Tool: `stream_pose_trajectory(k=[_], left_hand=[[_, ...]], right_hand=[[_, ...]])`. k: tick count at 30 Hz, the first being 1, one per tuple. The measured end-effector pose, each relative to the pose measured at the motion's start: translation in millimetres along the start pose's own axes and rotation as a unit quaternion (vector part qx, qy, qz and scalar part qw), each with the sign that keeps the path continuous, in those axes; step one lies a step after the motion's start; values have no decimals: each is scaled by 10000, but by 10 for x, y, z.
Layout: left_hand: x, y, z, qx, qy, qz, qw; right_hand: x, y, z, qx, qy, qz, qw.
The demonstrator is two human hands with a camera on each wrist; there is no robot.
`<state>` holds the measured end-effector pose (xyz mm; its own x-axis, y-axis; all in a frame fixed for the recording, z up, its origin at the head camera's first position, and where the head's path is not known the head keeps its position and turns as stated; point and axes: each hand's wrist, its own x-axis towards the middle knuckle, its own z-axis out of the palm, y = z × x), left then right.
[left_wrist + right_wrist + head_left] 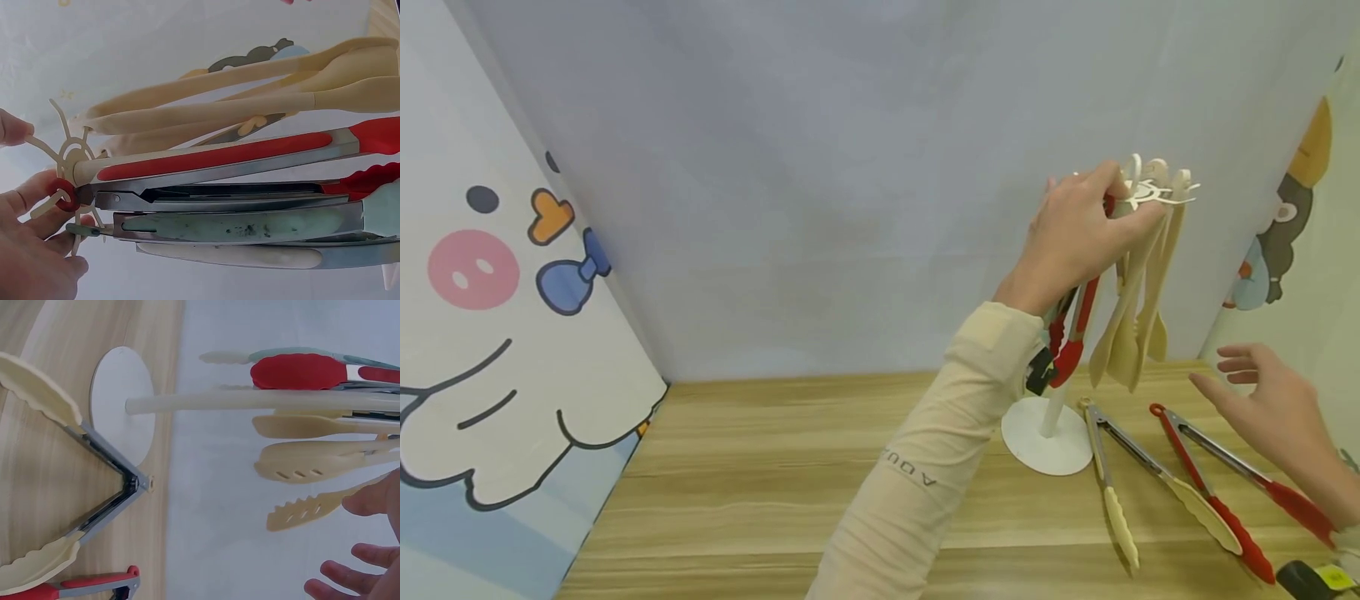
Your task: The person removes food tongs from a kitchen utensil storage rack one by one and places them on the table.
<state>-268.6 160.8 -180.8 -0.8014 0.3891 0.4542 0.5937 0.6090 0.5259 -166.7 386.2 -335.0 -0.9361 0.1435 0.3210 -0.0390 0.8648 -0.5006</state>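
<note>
My left hand (1078, 225) reaches to the top of a white utensil stand, its fingers and thumb gripping the crown of hooks (65, 147). Red tongs (219, 156) hang there by a red ring close to these fingers, beside pale green tongs (244, 226) and a white-handled utensil (237, 255). Several cream utensils (1123, 354) dangle on the stand's other side; one has a slotted, toothed head (300, 511). Holding nothing, my right hand (1277, 408) hovers at the right, fingers apart and loosely bent, above the table.
The stand's round white base (1022, 437) rests on the wooden table (760, 483). Cream-tipped tongs (1206, 512) lie spread in front of it, with spread red tongs (1240, 533) to their right. A pale curtain (812, 208) hangs behind, cartoon-printed panels at both sides.
</note>
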Motion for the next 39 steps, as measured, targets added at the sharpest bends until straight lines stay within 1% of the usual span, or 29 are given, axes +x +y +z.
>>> stream_pose_trajectory(k=[4, 6, 9, 12, 16, 22, 26, 30, 35, 39], left_hand=[[7, 0, 0, -276, -61, -44, 9996], [9, -2, 1, -373, -90, -58, 9992], [10, -9, 1, -426, -106, -52, 9990], [9, -16, -1, -459, -127, -56, 9988], [9, -8, -11, -438, -168, -88, 9989], [5, 16, -22, -459, -193, -157, 9986], [4, 26, -25, -449, -226, -142, 9986], [-2, 17, -18, -386, -183, -91, 9990], [-7, 4, -2, -235, -94, -17, 9997], [-2, 9, 2, -76, -19, 65, 9999]], right_hand=[[44, -88, 3, 77, 271, -61, 9996], [69, -128, 2, 140, 335, -95, 9993], [111, -194, 1, 168, 407, -77, 9990], [157, -258, 5, 254, 477, -145, 9984], [216, -334, 13, 419, 575, -258, 9971], [305, -461, 62, 668, 720, -241, 9949], [353, -545, 99, 720, 883, -296, 9930], [389, -614, 145, 707, 964, -379, 9921], [429, -678, 199, 600, 919, -237, 9937], [456, -713, 246, 392, 1115, -188, 9928]])
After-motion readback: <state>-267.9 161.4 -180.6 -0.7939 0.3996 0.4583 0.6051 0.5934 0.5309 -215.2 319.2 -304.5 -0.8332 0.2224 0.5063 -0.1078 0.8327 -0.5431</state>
